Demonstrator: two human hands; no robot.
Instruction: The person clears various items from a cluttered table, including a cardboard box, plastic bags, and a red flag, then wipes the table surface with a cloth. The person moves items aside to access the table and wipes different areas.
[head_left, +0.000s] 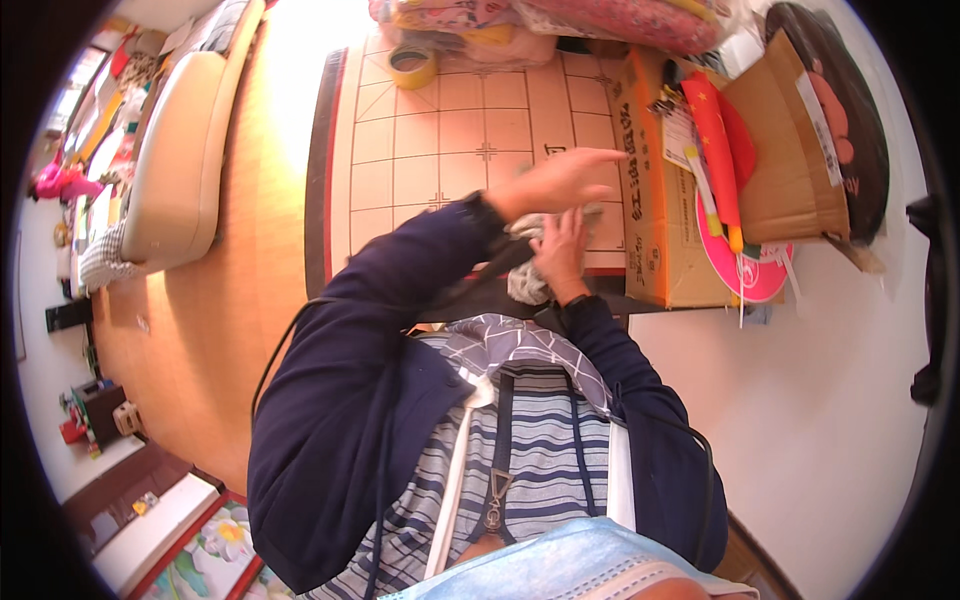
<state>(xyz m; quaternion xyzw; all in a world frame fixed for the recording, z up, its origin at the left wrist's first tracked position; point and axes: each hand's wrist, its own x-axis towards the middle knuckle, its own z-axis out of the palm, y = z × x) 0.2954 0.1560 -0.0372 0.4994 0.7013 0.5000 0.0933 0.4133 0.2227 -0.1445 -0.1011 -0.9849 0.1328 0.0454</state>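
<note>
Crumpled grey-beige cloth (527, 285) lies bunched at the near edge of a table (450, 172) printed with a Chinese chess board grid. My right hand (564, 251) grips the cloth from above, its fingers bent over the bunch. Just beyond it, my left hand (559, 181) reaches across to the right, slightly blurred, with the index finger stretched out and the thumb apart. Nothing shows in the left hand. Part of the cloth shows beneath and beside its thumb. Both forearms are in dark blue sleeves.
A yellow tape roll (412, 67) and plastic-wrapped pink bundles (480, 34) sit at the table's far side. To the right stands an orange cardboard box (660, 225) with red flags (712, 150), a pink round fan (757, 274) and an opened brown carton (787, 150). A beige sofa (176, 157) is left.
</note>
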